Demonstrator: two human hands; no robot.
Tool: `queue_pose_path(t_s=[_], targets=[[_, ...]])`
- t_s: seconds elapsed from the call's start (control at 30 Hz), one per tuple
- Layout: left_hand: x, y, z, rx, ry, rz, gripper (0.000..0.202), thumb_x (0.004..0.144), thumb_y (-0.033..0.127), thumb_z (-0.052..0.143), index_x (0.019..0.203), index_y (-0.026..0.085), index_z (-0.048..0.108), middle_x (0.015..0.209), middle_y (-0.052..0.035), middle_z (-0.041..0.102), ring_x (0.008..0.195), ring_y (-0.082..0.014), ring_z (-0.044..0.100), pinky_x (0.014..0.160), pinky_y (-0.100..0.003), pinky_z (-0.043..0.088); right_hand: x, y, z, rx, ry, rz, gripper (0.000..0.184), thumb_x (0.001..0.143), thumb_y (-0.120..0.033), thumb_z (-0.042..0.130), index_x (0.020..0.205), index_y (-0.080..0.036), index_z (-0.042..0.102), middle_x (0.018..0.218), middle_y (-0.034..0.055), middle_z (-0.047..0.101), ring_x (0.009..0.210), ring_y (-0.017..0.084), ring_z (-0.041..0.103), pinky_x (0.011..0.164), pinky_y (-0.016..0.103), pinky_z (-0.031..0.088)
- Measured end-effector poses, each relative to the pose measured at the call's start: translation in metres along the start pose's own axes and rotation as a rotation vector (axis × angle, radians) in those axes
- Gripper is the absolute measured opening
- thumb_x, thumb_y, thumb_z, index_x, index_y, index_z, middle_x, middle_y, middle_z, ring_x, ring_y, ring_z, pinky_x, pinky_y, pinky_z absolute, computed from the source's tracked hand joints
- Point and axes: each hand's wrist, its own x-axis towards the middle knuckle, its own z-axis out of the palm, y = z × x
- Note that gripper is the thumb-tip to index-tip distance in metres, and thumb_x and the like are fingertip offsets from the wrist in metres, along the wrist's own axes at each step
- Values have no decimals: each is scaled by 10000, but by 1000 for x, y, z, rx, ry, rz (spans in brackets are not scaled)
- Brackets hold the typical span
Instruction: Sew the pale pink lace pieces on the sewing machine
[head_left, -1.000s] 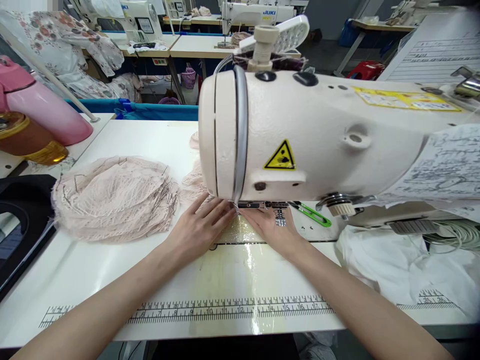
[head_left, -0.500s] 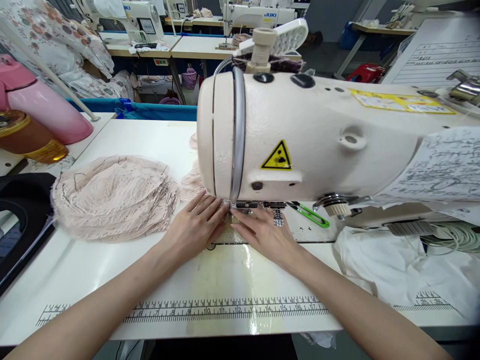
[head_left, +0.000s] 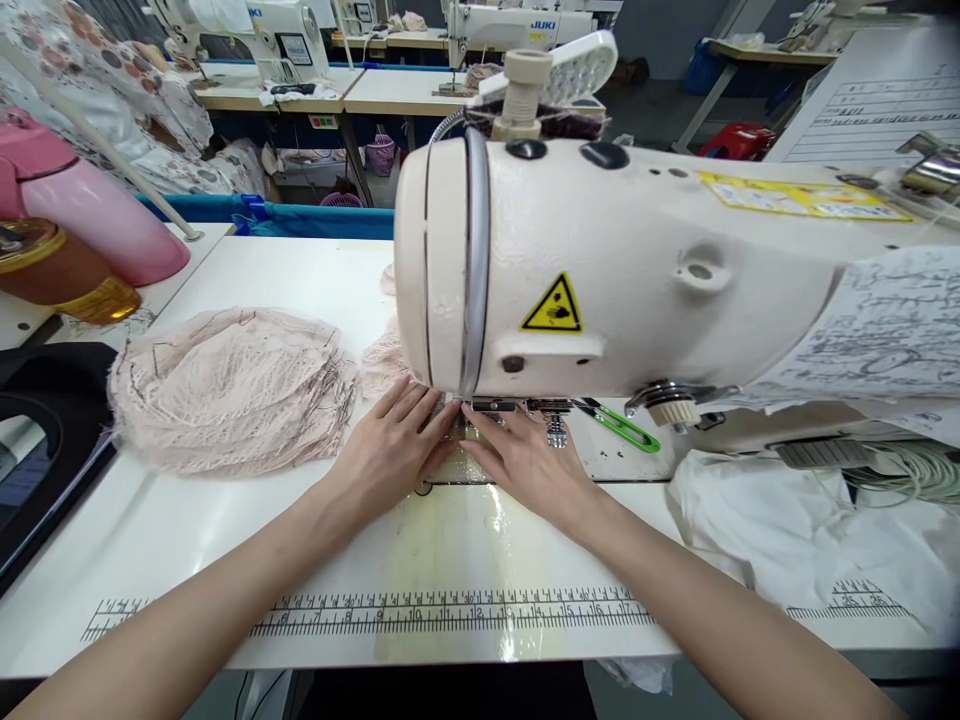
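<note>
A cream sewing machine [head_left: 637, 270] spans the bed, its head low above my fingertips. My left hand [head_left: 390, 435] lies palm down left of the presser foot area, fingers stretched forward. Just beyond those fingers a piece of pale pink lace [head_left: 384, 362] shows, partly hidden by the machine head. My right hand [head_left: 529, 458] rests flat at the right of the needle area, fingers extended and partly under the machine. Whatever lies beneath both hands is mostly hidden. Green thread snips [head_left: 621, 428] lie to the right of my right hand.
A pile of pale pink lace [head_left: 232, 395] sits left on the white table [head_left: 337, 560], which has a printed ruler. White cloth [head_left: 757, 520] is bunched at right. A pink bottle [head_left: 97, 215] and an amber jar [head_left: 64, 275] stand far left, near a black object [head_left: 56, 440].
Both hands stay almost in place, with only slight finger movement near the needle area. The whole view has shifted slightly. At the upper left, floral cloth has moved and another person's hand shows.
</note>
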Motion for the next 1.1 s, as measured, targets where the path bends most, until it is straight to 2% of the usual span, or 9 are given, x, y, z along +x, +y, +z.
queue_pose_path(t_s=[0.17, 0.4, 0.53, 0.57, 0.63, 0.67, 0.73, 0.9, 1.1], targets=[[1, -1, -1, -32, 13, -24, 343, 988, 328, 457, 1204, 127, 630, 1188, -143, 672, 1134, -279, 623, 1020, -465, 447, 0, 6, 7, 85, 49, -13, 366, 972, -418, 453, 1236, -244, 639, 1003, 82, 724, 806, 215, 625, 941, 429, 393], [0, 2, -2, 26, 11, -31, 370, 986, 377, 462, 1241, 160, 618, 1274, -116, 635, 1181, -265, 583, 1045, -450, 418, 2, 20, 26, 172, 113, 20, 302, 967, -369, 432, 1083, -238, 679, 859, 69, 718, 743, 216, 597, 852, 409, 421], [-1, -1, -11, 59, 35, 0, 346, 994, 375, 446, 1247, 197, 600, 1254, -68, 649, 1164, -225, 574, 1002, -395, 442, 3, 22, 30, 216, 159, -9, 306, 952, -366, 437, 1108, -232, 663, 872, 87, 714, 735, 220, 597, 821, 407, 423], [-2, -5, -16, 59, 41, -57, 318, 998, 348, 436, 1231, 209, 603, 1212, -56, 668, 1133, -212, 584, 967, -377, 459, 3, 23, 29, 226, 163, -17, 296, 952, -349, 432, 1099, -235, 663, 860, 82, 715, 688, 205, 584, 804, 404, 422], [-5, -21, -30, 66, 37, -291, 274, 997, 283, 419, 1162, 212, 626, 1121, -64, 688, 1060, -210, 599, 874, -361, 485, 2, 24, 28, 233, 174, -14, 280, 953, -321, 424, 1075, -243, 663, 804, 66, 708, 605, 180, 548, 758, 393, 414], [-8, -31, -38, 69, 18, -454, 259, 987, 266, 421, 1112, 206, 640, 1091, -80, 686, 1030, -220, 599, 832, -362, 487, 2, 25, 26, 235, 171, -19, 278, 954, -307, 415, 1069, -247, 661, 775, 59, 701, 579, 171, 533, 736, 385, 406], [-16, -53, -54, 105, 13, -622, 232, 948, 262, 448, 985, 163, 655, 1005, -134, 672, 931, -255, 599, 726, -371, 476, 1, 27, 24, 232, 150, -41, 298, 961, -279, 384, 1076, -248, 657, 726, 48, 682, 555, 162, 517, 707, 368, 389], [-40, -92, -75, 21, -34, -760, 269, 869, 303, 511, 631, 189, 564, 709, -44, 613, 639, -169, 531, 570, -288, 362, 1, 28, 26, 260, 141, -31, 357, 979, -325, 330, 1096, -245, 658, 707, 67, 657, 618, 183, 527, 643, 330, 339], [-51, -103, -80, -175, 50, -800, 321, 850, 369, 530, 589, 182, 535, 534, 38, 492, 545, -114, 445, 533, -243, 323, 3, 24, 28, 255, 152, 1, 389, 994, -360, 316, 1095, -229, 669, 740, 80, 665, 677, 192, 529, 627, 318, 287]])
